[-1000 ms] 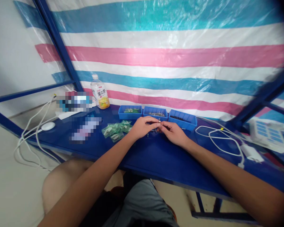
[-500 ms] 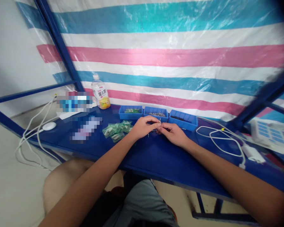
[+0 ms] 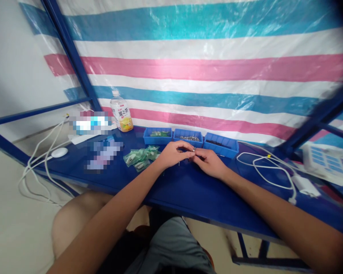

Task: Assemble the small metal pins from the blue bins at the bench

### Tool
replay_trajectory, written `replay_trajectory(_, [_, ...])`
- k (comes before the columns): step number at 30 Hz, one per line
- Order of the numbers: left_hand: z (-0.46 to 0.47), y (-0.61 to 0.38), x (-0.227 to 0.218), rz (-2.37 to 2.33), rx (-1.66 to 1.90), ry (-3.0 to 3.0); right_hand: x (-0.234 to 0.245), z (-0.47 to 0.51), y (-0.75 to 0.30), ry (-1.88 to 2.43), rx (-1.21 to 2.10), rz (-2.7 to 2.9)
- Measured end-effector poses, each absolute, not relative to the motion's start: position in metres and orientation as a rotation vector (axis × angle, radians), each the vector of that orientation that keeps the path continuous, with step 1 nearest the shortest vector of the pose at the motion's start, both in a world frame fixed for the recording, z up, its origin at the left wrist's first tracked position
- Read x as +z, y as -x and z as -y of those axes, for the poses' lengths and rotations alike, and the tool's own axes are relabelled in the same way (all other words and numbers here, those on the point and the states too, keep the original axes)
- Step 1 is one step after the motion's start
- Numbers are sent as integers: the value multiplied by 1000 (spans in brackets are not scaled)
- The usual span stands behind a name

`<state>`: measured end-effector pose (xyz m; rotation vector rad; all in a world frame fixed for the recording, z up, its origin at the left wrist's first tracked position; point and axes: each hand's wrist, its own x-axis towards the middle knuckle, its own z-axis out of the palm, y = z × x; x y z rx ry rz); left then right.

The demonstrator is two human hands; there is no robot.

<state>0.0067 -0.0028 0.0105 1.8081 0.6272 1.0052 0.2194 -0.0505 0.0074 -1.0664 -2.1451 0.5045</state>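
My left hand [image 3: 175,154] and my right hand [image 3: 208,161] meet fingertip to fingertip above the blue table. Between them is a small shiny metal part [image 3: 194,149], pinched by both; the fingers cover most of it. Just behind stand three blue bins: the left bin [image 3: 158,140] has green packets, the middle bin [image 3: 188,144] has loose metal pieces that look like screws, and the right bin [image 3: 224,151] has dark thin pieces. Small green plastic packets [image 3: 141,156] lie heaped left of my left hand.
A drink bottle [image 3: 122,114] stands at the back left. White cables [image 3: 47,167] hang over the table's left end. To the right lie a white cord [image 3: 263,171], a white adapter [image 3: 305,185] and a white box with blue panels [image 3: 327,163]. Blue metal posts frame the table [image 3: 188,198].
The metal part's thin upright end, which stuck up above my fingertips, now sits lower and looks tilted. My right fingers have shifted slightly; both arms stay nearly in place.
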Motion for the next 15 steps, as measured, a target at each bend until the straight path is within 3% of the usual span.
replay_trajectory(15, [-1, -4, 12, -663, 1018, -1878, 5, 48, -224, 1080, 333, 2105])
